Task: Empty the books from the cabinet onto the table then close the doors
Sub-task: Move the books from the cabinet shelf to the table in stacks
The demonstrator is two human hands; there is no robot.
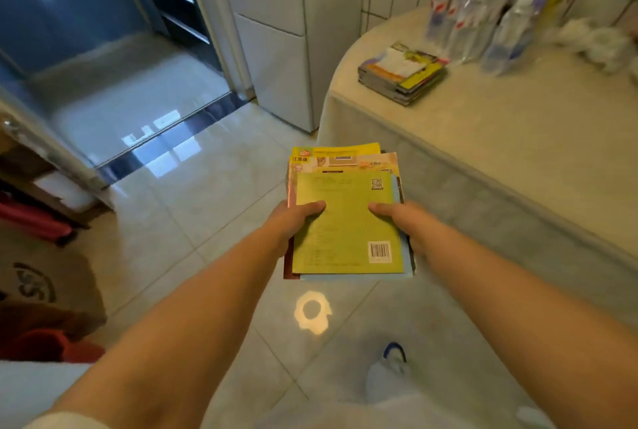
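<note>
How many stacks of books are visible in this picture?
2. One stack lies on the table, near the bottles. The other stack is held over the floor by the left hand and right hand. The cabinet is not visible.

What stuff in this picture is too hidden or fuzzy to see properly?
- Head view, books in both hands: the green top cover hides how many lie beneath.
- Head view, bottles on the table: blurred, labels unreadable.
- Head view, cabinet: its doors cannot be picked out.
- Head view, table stack: titles too small.
</note>
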